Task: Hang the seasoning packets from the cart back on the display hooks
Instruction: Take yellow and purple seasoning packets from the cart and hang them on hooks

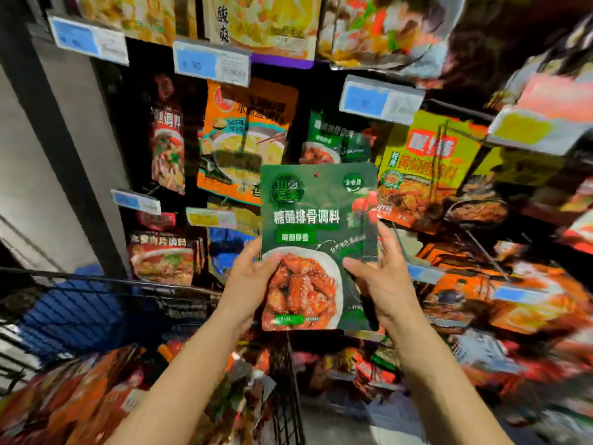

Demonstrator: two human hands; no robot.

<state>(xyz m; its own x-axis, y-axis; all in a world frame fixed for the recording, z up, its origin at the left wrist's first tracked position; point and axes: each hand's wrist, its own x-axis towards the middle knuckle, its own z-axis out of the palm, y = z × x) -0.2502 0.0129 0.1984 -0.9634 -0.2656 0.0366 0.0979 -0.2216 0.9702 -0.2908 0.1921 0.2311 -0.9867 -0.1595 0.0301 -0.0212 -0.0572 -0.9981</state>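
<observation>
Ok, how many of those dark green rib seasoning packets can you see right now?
2. One green packet is held up between the left hand and right hand; a matching hanging packet shows on the display just behind it. More may hang hidden behind that one.

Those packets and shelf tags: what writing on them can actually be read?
"糖醋排骨调料": green packet held by both hands.
"酸爽": yellow packet on the top row.
"9 90", faint: blue price tag.
Other packets, tags and small print: too blurred to read.
</observation>
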